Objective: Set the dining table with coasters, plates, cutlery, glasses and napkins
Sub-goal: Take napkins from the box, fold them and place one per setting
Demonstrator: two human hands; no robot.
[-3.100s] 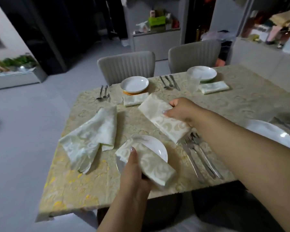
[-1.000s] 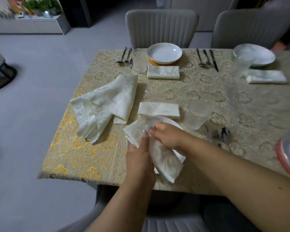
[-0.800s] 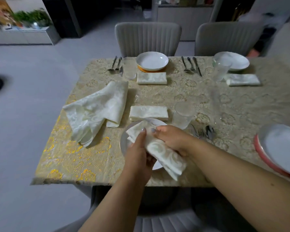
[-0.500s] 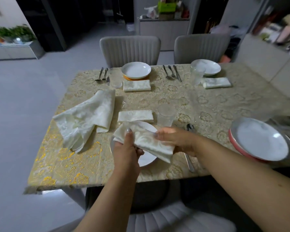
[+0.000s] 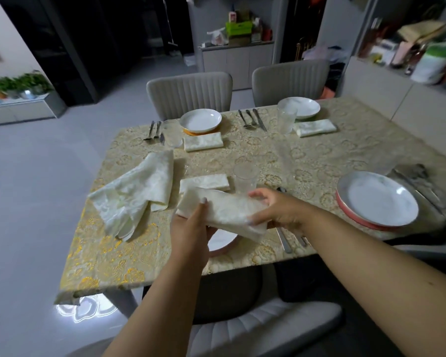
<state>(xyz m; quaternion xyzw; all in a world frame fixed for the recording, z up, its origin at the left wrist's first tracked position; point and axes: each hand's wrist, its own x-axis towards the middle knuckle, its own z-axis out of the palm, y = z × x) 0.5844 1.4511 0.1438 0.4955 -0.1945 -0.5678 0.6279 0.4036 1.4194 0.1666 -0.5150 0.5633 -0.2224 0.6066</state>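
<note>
Head view: left hand (image 5: 191,228) and right hand (image 5: 276,212) both gripping one folded napkin (image 5: 227,210), held up off the table (image 5: 319,155) between them

Left hand: thumb up over the napkin's left end, fingers curled beneath, pinching the cloth

Right hand: fingers over the far edge, thumb on the near edge at the right end, clamped around the cloth

Beneath the left hand and the napkin: near plate (image 5: 220,242) on a pinkish coaster (image 5: 227,249), mostly hidden

Just beyond the hands: a second folded napkin (image 5: 204,182) lying flat, with a clear glass (image 5: 245,177) standing upright beside it

Under and just right of the right wrist: near cutlery (image 5: 285,240), handles pointing at the table's near edge

Left of the left hand: a loose pile of unfolded napkins (image 5: 134,191) on the tablecloth

Well right of the right hand: right plate (image 5: 377,198) on a red coaster (image 5: 345,207), more cutlery (image 5: 417,179) beyond it, blurred

Far side, well beyond both hands: two further places, each with a white plate, cutlery, a glass and a folded napkin; far left plate (image 5: 200,121) on an orange coaster (image 5: 191,131); far right plate (image 5: 299,107), coaster beneath not discernible

Behind those: two grey chairs (image 5: 188,94); another chair seat (image 5: 255,328) below the forearms
</note>
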